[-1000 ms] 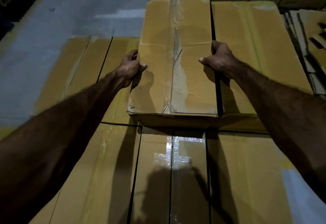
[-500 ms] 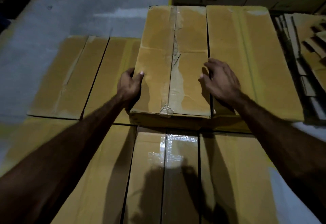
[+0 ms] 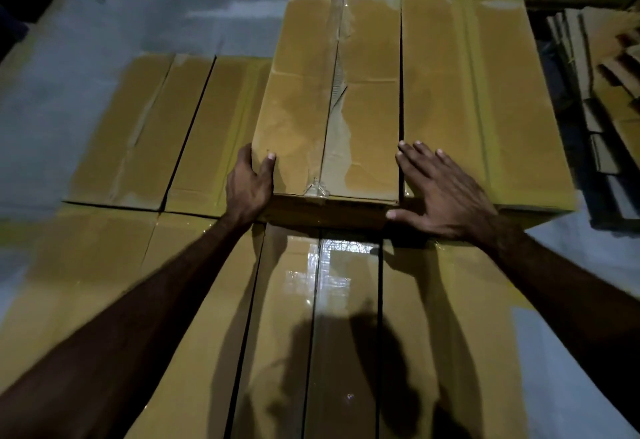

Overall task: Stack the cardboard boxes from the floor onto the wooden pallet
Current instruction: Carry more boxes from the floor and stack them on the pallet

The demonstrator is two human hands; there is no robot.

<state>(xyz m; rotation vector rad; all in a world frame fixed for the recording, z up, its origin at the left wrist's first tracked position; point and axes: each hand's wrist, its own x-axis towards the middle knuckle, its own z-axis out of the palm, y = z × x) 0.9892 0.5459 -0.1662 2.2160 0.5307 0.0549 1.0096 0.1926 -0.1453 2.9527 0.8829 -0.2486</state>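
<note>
The torn-tape box (image 3: 329, 103) sits on top of a flat layer of boxes (image 3: 194, 300). It is the middle thing here, and it looks set down in its spot. The wooden pallet is hidden under all the cardboard, so I cannot see it.

Just to the right of the torn-tape box, touching its side, is a second top box (image 3: 485, 99) at the same height. The two make a neat row, likely so the pile stays even and does not tip.

The left hand (image 3: 247, 189) holds the near left corner of the torn-tape box. Its thumb lies on the top and its fingers curl around the side. I think it is steadying the box or nudging it snug against its neighbor.

The right hand (image 3: 443, 193) is flat and wide open, holding nothing. It rests across the crack where the torn-tape box meets the second top box, thumb on the front face. It seems to press them level.

Left of the torn-tape box, the lower boxes are still bare on top. Beyond them is gray floor (image 3: 104, 23). Far right of the torn-tape box lies a heap of flat cardboard scraps (image 3: 606, 75).
</note>
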